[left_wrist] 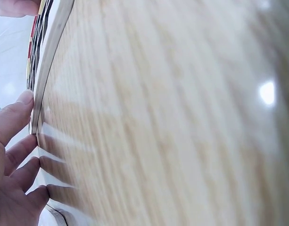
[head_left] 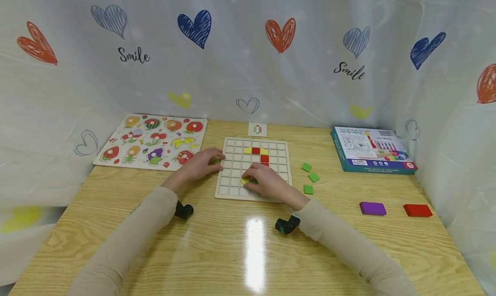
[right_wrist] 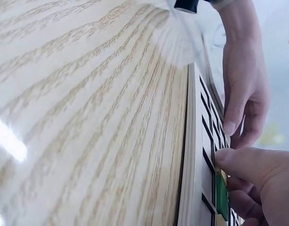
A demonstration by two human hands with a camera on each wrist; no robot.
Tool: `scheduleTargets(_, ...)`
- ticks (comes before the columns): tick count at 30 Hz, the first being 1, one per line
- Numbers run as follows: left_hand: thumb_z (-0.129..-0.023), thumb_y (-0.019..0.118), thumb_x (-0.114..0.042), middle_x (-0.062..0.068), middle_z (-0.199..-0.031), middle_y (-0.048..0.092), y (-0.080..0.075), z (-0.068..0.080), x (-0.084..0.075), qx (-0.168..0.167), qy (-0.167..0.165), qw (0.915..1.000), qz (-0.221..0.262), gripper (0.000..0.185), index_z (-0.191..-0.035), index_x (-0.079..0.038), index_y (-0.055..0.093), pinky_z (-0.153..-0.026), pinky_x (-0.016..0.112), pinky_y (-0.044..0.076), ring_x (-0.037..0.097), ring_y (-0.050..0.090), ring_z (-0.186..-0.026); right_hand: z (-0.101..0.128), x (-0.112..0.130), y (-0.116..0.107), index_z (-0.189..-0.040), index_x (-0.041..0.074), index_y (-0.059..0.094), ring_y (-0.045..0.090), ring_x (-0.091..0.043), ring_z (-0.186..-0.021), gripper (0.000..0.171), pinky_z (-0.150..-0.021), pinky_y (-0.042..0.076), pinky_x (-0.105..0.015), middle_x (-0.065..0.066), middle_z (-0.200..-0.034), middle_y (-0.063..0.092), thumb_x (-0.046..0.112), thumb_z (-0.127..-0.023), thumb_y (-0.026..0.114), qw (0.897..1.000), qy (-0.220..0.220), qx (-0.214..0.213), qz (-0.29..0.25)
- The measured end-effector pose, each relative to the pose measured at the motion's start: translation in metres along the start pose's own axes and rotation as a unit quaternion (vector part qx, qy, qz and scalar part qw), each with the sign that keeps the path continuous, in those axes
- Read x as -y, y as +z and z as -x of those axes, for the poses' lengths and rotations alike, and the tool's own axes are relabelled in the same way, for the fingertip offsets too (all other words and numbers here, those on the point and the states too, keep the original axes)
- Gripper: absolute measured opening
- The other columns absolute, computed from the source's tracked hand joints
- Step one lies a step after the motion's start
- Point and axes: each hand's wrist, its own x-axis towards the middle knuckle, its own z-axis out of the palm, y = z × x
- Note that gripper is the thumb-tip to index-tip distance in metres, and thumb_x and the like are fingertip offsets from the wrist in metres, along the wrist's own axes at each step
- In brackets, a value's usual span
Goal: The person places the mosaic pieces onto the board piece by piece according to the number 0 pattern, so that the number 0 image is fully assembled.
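Observation:
A wooden grid board (head_left: 225, 188) lies in the middle of the table. My right hand (head_left: 265, 182) is over its near half, thumb and finger pinching a small yellow piece (head_left: 244, 181) at the grid. Beside that piece sits a green tile (right_wrist: 221, 199), partly covered by the fingers. Higher up the grid are a red tile (head_left: 255, 150) between two yellow pieces and another red tile (head_left: 265, 158). My left hand (head_left: 200, 163) rests at the board's left edge, its thumb at the rim and its relaxed fingers alongside on the table.
Several loose green tiles (head_left: 313, 177) lie right of the board. A small pattern card (head_left: 257, 129) is behind it. The fruit puzzle board (head_left: 178, 132) lies back left, a toy box (head_left: 372, 152) back right. A purple block (head_left: 373, 208) and a red block (head_left: 417, 210) lie at right.

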Motion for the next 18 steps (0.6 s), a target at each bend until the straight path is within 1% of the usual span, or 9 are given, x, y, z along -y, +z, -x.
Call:
scheduleTargets(6, -0.095, 0.066, -0.024, 0.016, -0.146, 0.046, 0.0000, 0.0005, 0.0001, -0.001, 0.002, 1.0000, 0.001, 0.036, -0.126, -0.007, 0.062, -0.117, 0.050, 0.023, 0.034, 0.032, -0.142, 0.0003, 0.0005, -0.0002, -0.109, 0.010, 0.072, 0.058, -0.012, -0.091, 0.023, -0.081, 0.051, -0.030, 0.000, -0.103, 0.063, 0.024, -0.091, 0.072, 1.000, 0.011, 0.001, -0.004)
scheduleTargets(13, -0.095, 0.066, -0.024, 0.016, -0.146, 0.046, 0.0003, 0.0005, 0.0005, -0.001, 0.002, 1.0000, 0.001, 0.035, -0.126, -0.007, 0.062, -0.117, 0.050, 0.024, 0.034, 0.032, -0.141, 0.0001, -0.0005, 0.0007, -0.109, 0.012, 0.072, 0.058, -0.009, -0.092, 0.023, -0.083, 0.050, -0.028, 0.003, -0.104, 0.063, 0.026, -0.091, 0.071, 1.000, 0.025, 0.003, -0.012)
scheduleTargets(18, -0.095, 0.066, -0.024, 0.016, -0.146, 0.046, 0.0002, 0.0001, 0.0007, 0.000, 0.001, 1.0000, 0.002, 0.035, -0.126, -0.007, 0.062, -0.117, 0.049, 0.023, 0.033, 0.032, -0.142, -0.0001, -0.0016, 0.0020, -0.109, 0.012, 0.072, 0.057, -0.008, -0.089, 0.023, -0.080, 0.050, -0.026, 0.003, -0.102, 0.062, 0.027, -0.092, 0.071, 0.999, 0.031, 0.002, -0.009)
